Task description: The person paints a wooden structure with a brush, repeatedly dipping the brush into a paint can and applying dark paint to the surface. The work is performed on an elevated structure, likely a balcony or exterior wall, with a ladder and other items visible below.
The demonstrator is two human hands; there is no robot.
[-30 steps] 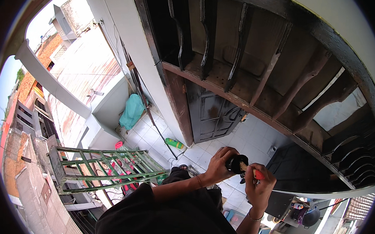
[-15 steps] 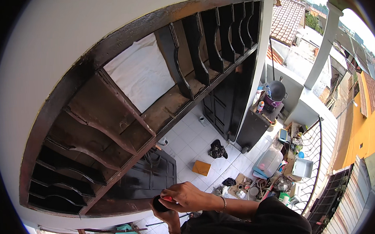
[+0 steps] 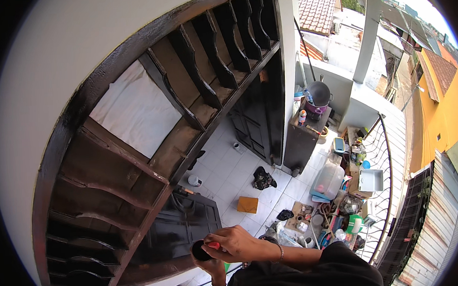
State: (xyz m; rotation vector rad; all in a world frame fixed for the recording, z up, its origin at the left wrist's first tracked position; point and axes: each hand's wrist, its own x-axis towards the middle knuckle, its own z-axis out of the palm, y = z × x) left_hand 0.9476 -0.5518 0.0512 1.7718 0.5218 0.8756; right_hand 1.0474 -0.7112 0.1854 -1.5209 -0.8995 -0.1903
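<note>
At the lower middle, my left hand [image 3: 213, 269] is wrapped round a small cup [image 3: 199, 251] with a dark inside. My right hand [image 3: 240, 244] is closed on a red-handled paintbrush [image 3: 213, 245] at the cup's rim; its bristles are hidden from view. Ahead of both hands stands a large arched wooden frame [image 3: 158, 179] with wavy slats. Its wood is glossy black in places and dull brown in others. A white sheet [image 3: 136, 110] covers one opening between the slats.
Far below on white tiles lie a tan box [image 3: 248, 204] and a black bag [image 3: 263, 178]. A dark cabinet [image 3: 304, 141] bears a wok [image 3: 319, 93]. Clutter with a clear plastic bin [image 3: 328, 180] lines the railing [image 3: 387, 171] at the right. A dark panelled door [image 3: 186, 223] stands below the frame.
The whole view has shifted, so the frame and balcony appear farther left. My hands stay together at the cup, with the red handle still in my right hand.
</note>
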